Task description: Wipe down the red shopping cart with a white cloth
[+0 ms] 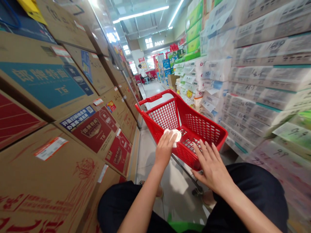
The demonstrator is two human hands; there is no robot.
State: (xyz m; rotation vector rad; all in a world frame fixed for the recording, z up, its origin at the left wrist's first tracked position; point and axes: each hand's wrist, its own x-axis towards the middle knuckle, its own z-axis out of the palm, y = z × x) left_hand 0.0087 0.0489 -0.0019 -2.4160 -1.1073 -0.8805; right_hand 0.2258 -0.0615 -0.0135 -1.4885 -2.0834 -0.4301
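A red plastic shopping cart (204, 124) with a lattice basket stands right in front of me, its handle at the far left end. My left hand (166, 145) presses a crumpled white cloth (175, 137) against the rim of the near side, fingers bent over it. Part of the cloth is hidden under those fingers. Near the right corner of the same rim is my right hand (209, 165), fingers stretched out and holding nothing. Whether its palm touches the cart I cannot tell.
Stacked cardboard cartons (80, 126) wall the aisle on the left. Piles of wrapped paper packs (257, 84) line the right. My knees flank the cart's near end, with a green stool (184, 226) below me. Far down the aisle a person (141, 72) is seated.
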